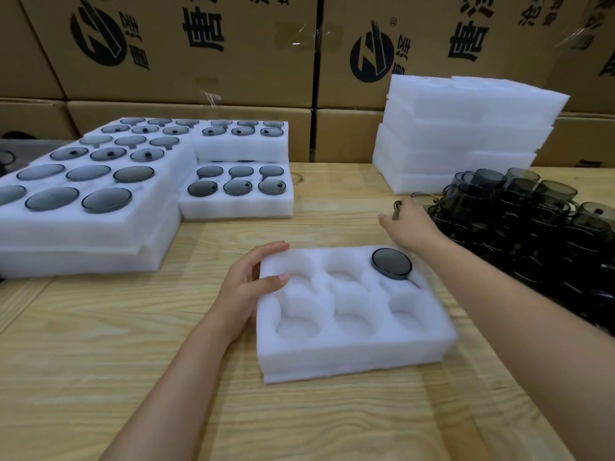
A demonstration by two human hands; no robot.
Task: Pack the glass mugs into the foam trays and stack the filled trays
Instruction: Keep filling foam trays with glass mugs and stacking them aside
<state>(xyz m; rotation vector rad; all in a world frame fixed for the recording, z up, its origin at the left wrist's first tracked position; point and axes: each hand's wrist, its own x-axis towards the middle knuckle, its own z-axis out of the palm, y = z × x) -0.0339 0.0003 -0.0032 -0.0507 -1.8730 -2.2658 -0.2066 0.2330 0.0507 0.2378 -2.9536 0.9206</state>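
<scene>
A white foam tray with several round pockets lies on the wooden table in front of me. One dark glass mug sits upside down in its far right pocket; the other pockets are bare. My left hand grips the tray's left edge, thumb on top. My right hand reaches past the tray to the pile of smoky glass mugs and pinches the handle of one mug at the pile's near left edge.
Filled foam trays stand stacked at the left, with two smaller filled stacks behind the middle. A stack of unfilled foam trays rises at the back right. Cardboard boxes wall off the table's far side.
</scene>
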